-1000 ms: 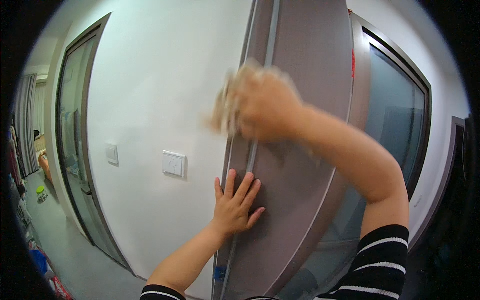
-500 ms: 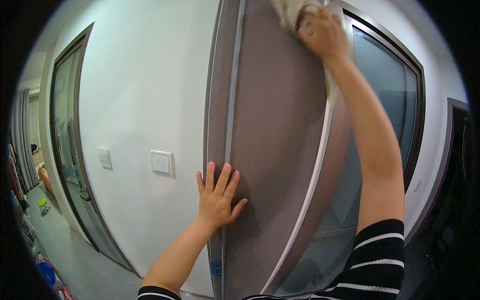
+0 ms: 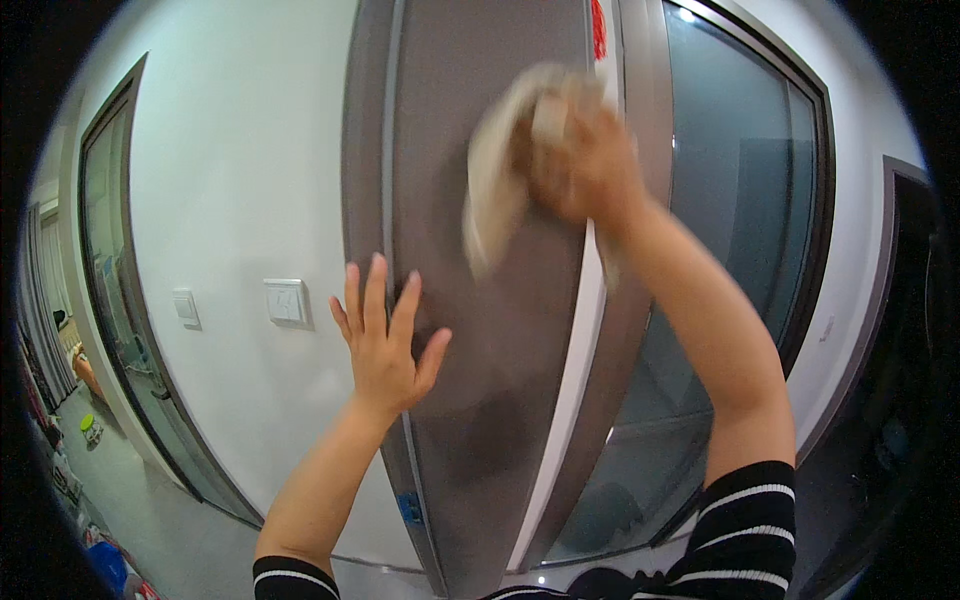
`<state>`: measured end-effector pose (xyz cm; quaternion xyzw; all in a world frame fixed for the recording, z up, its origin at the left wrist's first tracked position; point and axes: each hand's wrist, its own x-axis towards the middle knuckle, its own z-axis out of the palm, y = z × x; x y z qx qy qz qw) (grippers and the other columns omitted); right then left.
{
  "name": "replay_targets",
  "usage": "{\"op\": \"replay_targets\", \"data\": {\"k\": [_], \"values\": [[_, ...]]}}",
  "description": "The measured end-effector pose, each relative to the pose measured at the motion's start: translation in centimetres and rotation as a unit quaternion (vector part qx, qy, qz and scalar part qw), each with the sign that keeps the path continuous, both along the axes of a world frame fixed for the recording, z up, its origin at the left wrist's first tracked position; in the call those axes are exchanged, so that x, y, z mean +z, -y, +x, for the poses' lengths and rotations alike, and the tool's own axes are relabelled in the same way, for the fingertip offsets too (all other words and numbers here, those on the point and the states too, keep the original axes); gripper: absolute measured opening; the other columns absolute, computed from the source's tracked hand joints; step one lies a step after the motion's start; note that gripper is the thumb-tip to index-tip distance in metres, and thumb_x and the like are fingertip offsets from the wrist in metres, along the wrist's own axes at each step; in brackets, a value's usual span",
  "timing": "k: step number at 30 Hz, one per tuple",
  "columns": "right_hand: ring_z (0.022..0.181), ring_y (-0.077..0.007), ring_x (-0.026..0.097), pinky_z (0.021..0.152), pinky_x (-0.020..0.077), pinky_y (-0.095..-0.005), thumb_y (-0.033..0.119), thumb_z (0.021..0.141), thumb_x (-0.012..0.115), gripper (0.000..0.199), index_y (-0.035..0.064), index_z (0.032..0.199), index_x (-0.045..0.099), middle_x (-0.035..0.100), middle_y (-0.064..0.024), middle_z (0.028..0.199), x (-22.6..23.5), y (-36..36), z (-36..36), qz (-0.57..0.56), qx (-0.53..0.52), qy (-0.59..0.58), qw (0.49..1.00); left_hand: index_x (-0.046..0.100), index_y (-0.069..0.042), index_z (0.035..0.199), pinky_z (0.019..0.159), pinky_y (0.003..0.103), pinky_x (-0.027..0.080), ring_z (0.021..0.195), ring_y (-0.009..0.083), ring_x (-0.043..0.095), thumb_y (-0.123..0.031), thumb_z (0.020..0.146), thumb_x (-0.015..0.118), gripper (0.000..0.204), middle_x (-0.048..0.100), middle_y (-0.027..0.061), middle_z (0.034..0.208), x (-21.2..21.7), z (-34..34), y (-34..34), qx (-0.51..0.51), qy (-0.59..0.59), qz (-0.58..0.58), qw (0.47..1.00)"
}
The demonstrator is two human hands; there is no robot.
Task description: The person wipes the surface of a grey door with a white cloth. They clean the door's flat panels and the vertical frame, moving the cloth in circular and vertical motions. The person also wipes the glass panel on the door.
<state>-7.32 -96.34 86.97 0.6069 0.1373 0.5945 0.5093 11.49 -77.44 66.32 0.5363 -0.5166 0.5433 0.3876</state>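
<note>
- High on the grey-brown door panel [image 3: 500,330], the right hand [image 3: 580,160] presses a pale cloth [image 3: 497,175] against the surface; its grip is closed around the bunched cloth (both are motion-blurred, so the fingers cannot be told apart).
- Part of the cloth hangs loose to the left of and below the hand, touching the panel.
- Lower and to the left, the left hand [image 3: 385,340] lies flat on the same panel with fingers spread wide, holding nothing; its palm sits over the panel's left edge strip.
- Both forearms come up from the near edge, with black-and-white striped sleeves [image 3: 740,530] at the elbows.
- Left of the door, on the white wall [image 3: 250,180], sit two light switches [image 3: 287,300].
- Right of the panel stands a dark glass pane [image 3: 730,200] in a grey frame.
- Far left, another dark-framed doorway [image 3: 115,300] opens onto a floor with small scattered things.
</note>
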Motion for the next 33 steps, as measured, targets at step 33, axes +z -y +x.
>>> {"op": "replay_targets", "data": {"k": [33], "values": [[0.109,-0.0248,0.060,0.095,0.0454,-0.0373,0.018,0.080,0.070,0.039,0.0067,0.116,0.060,0.066,-0.0106,0.114,-10.3,2.9,1.8,0.550,0.572,-0.016,0.609,0.009,0.005,0.149,0.113,0.057,-0.001,0.146,0.0394,0.002,-0.046,0.096,0.040,0.080,0.005,0.0249,0.157,0.4,-5.6,5.9,0.156,-0.001,0.011,0.988]]}}
